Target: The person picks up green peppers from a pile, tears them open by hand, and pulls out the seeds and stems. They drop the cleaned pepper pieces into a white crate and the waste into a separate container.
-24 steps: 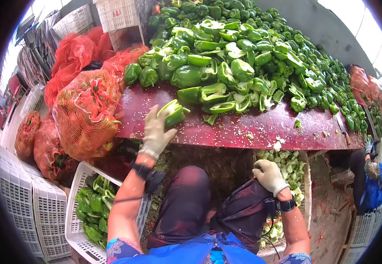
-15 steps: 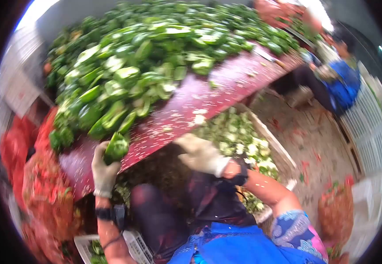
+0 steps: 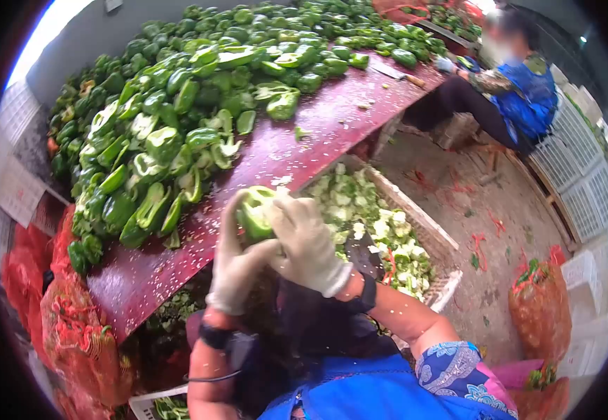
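Tabletop [image 3: 297, 150] red, peppers [image 3: 171, 119] heaped; left hand [image 3: 234, 269], right hand [image 3: 309, 245] clasp pepper [image 3: 255, 210].

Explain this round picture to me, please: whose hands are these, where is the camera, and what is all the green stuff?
There is no machine here. A person works with two gloved hands, and the camera sits on that person's head, looking forward and down. Its wide lens bends the view into a circle. The left hand holds a green pepper from below, and the right hand closes on its top. In front of the hands runs a dark red table, its far side piled with a heap of green peppers, some of them cut open. Below the table's edge stands a crate filled with pale green trimmings. At the left lie red mesh sacks. At the upper right, another person in blue sits at the same table.
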`<state>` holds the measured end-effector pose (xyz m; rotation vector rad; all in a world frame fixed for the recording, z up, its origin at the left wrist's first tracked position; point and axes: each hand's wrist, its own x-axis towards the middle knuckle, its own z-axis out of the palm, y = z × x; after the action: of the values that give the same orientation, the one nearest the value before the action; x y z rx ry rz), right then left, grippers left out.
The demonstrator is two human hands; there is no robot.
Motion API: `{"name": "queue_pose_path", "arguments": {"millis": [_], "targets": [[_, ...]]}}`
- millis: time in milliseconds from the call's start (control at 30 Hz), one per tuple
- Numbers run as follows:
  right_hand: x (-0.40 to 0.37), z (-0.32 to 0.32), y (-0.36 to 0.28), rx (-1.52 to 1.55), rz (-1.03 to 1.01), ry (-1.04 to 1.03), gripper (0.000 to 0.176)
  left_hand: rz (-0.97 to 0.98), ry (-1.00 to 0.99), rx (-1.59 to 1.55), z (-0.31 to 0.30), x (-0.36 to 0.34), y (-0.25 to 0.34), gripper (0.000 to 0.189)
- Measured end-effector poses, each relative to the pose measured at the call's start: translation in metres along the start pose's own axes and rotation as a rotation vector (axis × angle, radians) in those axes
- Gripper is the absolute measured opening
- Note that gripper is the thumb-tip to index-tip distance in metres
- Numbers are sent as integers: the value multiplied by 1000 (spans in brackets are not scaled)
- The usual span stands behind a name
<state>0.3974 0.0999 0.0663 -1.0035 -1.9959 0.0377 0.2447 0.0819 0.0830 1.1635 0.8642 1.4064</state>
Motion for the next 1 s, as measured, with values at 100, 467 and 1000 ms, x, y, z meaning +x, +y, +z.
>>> {"name": "queue_pose_path", "arguments": {"millis": [100, 467, 1000], "targets": [[-1, -5, 13, 223, -35, -120, 83, 70, 71, 95, -4, 2, -20, 67], [12, 18, -3, 282, -55, 48, 25, 225, 273, 23, -7, -2, -25, 51], [15, -3, -3, -50, -164, -155, 53, 158, 175, 87, -14, 9, -29, 34]]}}
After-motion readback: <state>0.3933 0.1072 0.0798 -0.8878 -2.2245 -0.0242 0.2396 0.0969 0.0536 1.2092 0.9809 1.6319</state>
